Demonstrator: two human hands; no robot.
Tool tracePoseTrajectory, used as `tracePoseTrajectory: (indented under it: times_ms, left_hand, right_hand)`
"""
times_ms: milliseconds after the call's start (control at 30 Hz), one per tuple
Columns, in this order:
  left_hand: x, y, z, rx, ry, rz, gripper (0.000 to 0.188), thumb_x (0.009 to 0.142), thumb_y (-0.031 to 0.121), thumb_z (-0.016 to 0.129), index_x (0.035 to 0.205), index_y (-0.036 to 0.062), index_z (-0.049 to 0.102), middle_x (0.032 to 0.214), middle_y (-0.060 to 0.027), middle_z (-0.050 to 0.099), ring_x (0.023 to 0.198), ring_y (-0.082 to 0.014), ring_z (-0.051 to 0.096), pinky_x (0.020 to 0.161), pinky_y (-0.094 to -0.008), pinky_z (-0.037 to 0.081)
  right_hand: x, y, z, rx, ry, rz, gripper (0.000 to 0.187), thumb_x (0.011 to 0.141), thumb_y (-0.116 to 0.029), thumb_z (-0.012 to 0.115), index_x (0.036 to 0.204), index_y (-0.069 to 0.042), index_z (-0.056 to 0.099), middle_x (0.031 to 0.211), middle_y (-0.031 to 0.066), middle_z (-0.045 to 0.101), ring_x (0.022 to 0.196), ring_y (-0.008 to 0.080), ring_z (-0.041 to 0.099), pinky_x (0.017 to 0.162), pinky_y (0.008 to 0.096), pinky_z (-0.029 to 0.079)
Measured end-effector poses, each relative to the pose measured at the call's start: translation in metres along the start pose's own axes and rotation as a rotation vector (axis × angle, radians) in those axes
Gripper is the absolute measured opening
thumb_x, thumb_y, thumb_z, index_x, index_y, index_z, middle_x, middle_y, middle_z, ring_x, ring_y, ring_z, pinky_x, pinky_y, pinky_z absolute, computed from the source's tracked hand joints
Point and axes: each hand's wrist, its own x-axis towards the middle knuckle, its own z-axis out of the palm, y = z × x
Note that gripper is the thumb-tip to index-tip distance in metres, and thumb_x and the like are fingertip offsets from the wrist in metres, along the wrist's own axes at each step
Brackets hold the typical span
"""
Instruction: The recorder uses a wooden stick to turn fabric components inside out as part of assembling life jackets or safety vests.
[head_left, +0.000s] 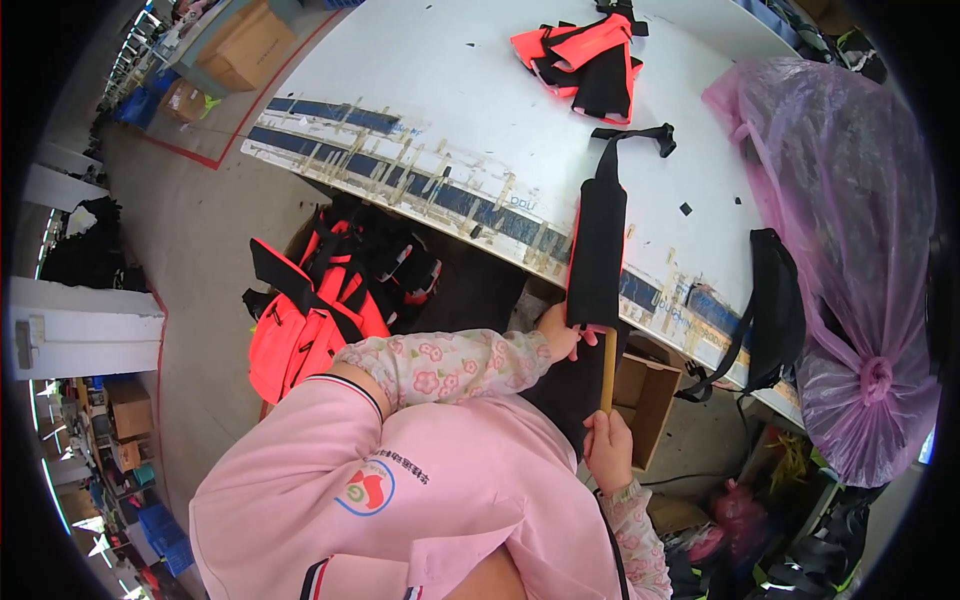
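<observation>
A long black padded strap [598, 235] with bright coral edging lies over the front edge of the white table, its thin webbing end pointing away from me. My left hand [560, 333] pinches the strap's near end. A flat tan stick [609, 365] runs up to that end; whether its tip is inside the strap is hidden. Closed around the stick's lower end is my right hand [608, 448], just below the table edge. Farther back on the table rests a pile of black and coral strap pieces [590, 65].
Left of my arm, a coral and black backpack [305, 335] sits below the table [420, 90]. To the right are a black pouch with a strap [775, 310] and a large knotted purple plastic bag [850, 230]. An open cardboard box [643, 400] stands under the table edge.
</observation>
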Motion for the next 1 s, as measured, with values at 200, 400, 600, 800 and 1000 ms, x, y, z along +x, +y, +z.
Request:
tracePoseTrajectory:
  times_ms: [200, 400, 600, 800, 1000]
  left_hand:
    - [-0.001, 0.001, 0.0, -0.025, -0.026, 0.013, 0.033, 0.085, -0.007, 0.031, 0.11, 0.0023, 0.051, 0.098, -0.0145, 0.065, 0.064, -0.0127, 0.06, 0.034, -0.0223, 0.043]
    - [0.005, -0.008, -0.003, 0.033, -0.049, 0.006, 0.031, 0.084, -0.009, 0.033, 0.104, 0.0017, 0.053, 0.097, -0.0141, 0.065, 0.064, -0.0128, 0.06, 0.033, -0.0218, 0.043]
    - [0.0, -0.006, 0.0, 0.002, 0.003, 0.113, 0.029, 0.082, -0.009, 0.036, 0.101, 0.0023, 0.054, 0.086, -0.0083, 0.064, 0.06, -0.0115, 0.057, 0.032, -0.023, 0.042]
    - [-0.009, 0.009, 0.006, 0.033, 0.076, -0.034, 0.025, 0.083, -0.003, 0.041, 0.098, 0.0061, 0.059, 0.083, -0.006, 0.065, 0.058, -0.0098, 0.056, 0.031, -0.0238, 0.038]
    - [0.0, -0.017, 0.003, 0.036, 0.083, 0.146, 0.018, 0.082, 0.006, 0.054, 0.097, 0.0086, 0.063, 0.082, -0.0047, 0.065, 0.062, -0.0138, 0.058, 0.051, -0.0276, 0.047]
  right_hand:
    - [-0.017, 0.012, -0.006, -0.342, 0.122, -0.145, 0.027, 0.096, -0.02, 0.044, 0.078, -0.001, 0.052, 0.049, 0.0087, 0.05, 0.042, 0.0193, 0.052, 0.042, 0.0334, 0.039]
    - [-0.029, 0.017, -0.009, -0.527, 0.124, -0.239, 0.025, 0.094, -0.018, 0.044, 0.079, -0.001, 0.053, 0.052, 0.013, 0.054, 0.048, 0.0285, 0.057, 0.046, 0.0386, 0.043]
    - [-0.017, -0.003, -0.002, -0.419, 0.048, -0.193, 0.026, 0.095, -0.018, 0.044, 0.08, 0.0, 0.053, 0.054, 0.011, 0.054, 0.044, 0.0209, 0.055, 0.043, 0.0337, 0.041]
    - [0.016, -0.056, 0.004, 0.105, -0.148, 0.147, 0.025, 0.098, -0.024, 0.04, 0.089, -0.004, 0.051, 0.051, -0.0017, 0.04, 0.033, 0.0068, 0.032, 0.031, 0.0233, 0.025]
    - [0.04, -0.09, 0.021, 0.38, -0.144, 0.263, 0.023, 0.098, -0.026, 0.04, 0.091, -0.005, 0.049, 0.054, -0.0035, 0.035, 0.034, 0.0059, 0.026, 0.031, 0.0229, 0.024]
